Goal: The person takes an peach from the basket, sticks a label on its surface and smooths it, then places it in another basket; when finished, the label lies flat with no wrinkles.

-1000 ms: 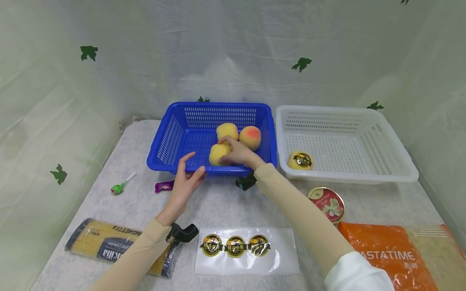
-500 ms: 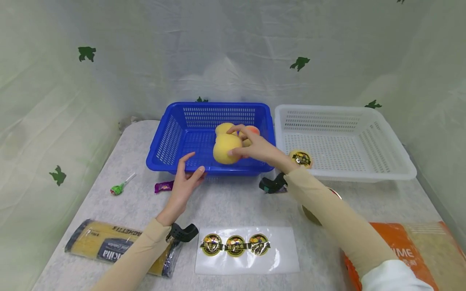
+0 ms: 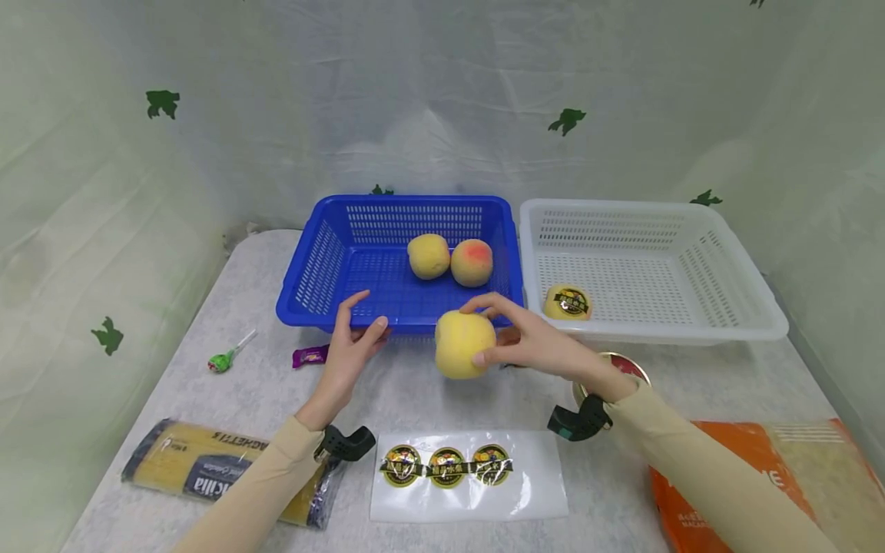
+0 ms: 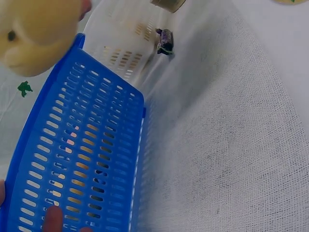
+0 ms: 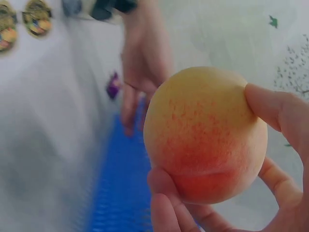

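Observation:
My right hand point(image 3: 535, 342) pinches a peach point(image 3: 465, 346) between thumb and fingers, held over the table just in front of the blue basket. In the right wrist view this peach point(image 5: 205, 137) shows a red blush and a crease. My left hand point(image 3: 356, 349) stays at the front rim of the blue basket point(image 3: 332, 316), its thumb and index finger spread apart. In the left wrist view its fingertips point(image 4: 53, 220) lie close to the basket's outer wall. Inside the basket sit a yellow peach point(image 3: 429, 257) and a red-blushed peach point(image 3: 472, 263).
A white basket point(image 3: 726, 334) stands to the right, holding a peach with a black-and-gold sticker point(image 3: 570, 302). A sticker sheet point(image 3: 532, 499), spaghetti pack point(image 3: 207, 465), orange pasta bag point(image 3: 747, 461), round tin point(image 3: 629, 367), lollipop point(image 3: 223, 361) and purple-wrapped sweet point(image 3: 310, 355) lie around.
My right hand has lifted a peach out of the blue basket and brought it over the rim, towards me and to the right. My left hand has kept its place.

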Demonstrator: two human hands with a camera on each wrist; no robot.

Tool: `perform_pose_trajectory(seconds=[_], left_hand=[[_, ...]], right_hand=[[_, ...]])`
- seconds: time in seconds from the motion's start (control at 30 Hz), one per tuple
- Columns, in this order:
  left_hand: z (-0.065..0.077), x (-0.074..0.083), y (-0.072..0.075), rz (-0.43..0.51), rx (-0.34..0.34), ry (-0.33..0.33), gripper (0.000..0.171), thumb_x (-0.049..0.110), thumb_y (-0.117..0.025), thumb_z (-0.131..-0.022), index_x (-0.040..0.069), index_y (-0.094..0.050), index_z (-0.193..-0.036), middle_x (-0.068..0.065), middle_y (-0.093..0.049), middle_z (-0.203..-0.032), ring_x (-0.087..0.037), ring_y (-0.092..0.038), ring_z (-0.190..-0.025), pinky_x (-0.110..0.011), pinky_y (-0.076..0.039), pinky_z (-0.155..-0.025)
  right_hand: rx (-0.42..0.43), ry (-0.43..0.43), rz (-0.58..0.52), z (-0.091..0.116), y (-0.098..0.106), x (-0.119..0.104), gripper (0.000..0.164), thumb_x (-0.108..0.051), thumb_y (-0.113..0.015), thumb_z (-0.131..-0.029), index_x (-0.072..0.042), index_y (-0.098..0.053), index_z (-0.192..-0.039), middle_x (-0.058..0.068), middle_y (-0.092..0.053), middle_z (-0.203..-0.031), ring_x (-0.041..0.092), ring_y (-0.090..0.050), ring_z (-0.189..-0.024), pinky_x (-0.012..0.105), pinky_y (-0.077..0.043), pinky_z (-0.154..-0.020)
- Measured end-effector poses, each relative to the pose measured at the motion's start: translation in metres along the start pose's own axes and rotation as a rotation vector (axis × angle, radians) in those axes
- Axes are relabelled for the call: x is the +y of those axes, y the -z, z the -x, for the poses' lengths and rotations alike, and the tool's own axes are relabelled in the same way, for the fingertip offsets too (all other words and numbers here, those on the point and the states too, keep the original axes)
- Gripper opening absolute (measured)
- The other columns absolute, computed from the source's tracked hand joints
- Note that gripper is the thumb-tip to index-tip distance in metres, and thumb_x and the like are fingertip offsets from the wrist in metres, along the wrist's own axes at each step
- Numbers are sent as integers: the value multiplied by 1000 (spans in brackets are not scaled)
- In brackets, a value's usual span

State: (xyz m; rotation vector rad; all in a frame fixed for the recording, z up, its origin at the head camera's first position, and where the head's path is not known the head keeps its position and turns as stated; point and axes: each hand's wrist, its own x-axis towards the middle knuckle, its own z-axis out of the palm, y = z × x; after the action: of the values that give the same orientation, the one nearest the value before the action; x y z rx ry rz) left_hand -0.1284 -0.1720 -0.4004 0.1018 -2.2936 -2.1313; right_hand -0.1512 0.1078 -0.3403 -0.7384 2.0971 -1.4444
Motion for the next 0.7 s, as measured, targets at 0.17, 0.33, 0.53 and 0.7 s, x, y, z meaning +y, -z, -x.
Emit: perform_pose_trajectory(seconds=[0.17, 0.33, 0.53, 0.7], left_hand=[[0, 0, 1, 0, -9, -4, 57, 31, -54, -90, 24, -25, -138, -25, -47, -118, -31, -52, -105, -36, -43, -89], [1, 0, 1, -12, -4, -7, 57, 31, -54, -90, 24, -25, -138, -21, -49, -116, -30, -53, -105, -35, -44, -89], [1, -1, 0, -12, -1, -13, 56, 30, -54, -90, 24, -26, -138, -20, -50, -114, -29, -54, -103, -34, -44, -88], [1, 1, 2, -5, -22, -16, 57, 29, -53, -91, 25, -23, -139, -24, -51, -113, -33, -52, -105, -35, -43, -89]], right_hand=[[-13, 44, 53, 7, -20, 24, 54, -26, -73, -75, -29, -46, -121, 8, -43, -115, 21, -59, -74, 34, -50, -68], [19, 35, 107, 4, -35, 48, 54, -28, -75, -73, -27, -48, -120, 6, -45, -109, 19, -57, -72, 31, -50, -66], [53, 12, 193, 0, -41, 62, 56, -30, -75, -73, -26, -47, -121, 9, -43, -109, 19, -56, -77, 28, -49, -67], [16, 63, 200, 3, -41, 66, 57, -25, -73, -76, -21, -44, -125, 12, -41, -116, 22, -53, -84, 26, -50, -68]])
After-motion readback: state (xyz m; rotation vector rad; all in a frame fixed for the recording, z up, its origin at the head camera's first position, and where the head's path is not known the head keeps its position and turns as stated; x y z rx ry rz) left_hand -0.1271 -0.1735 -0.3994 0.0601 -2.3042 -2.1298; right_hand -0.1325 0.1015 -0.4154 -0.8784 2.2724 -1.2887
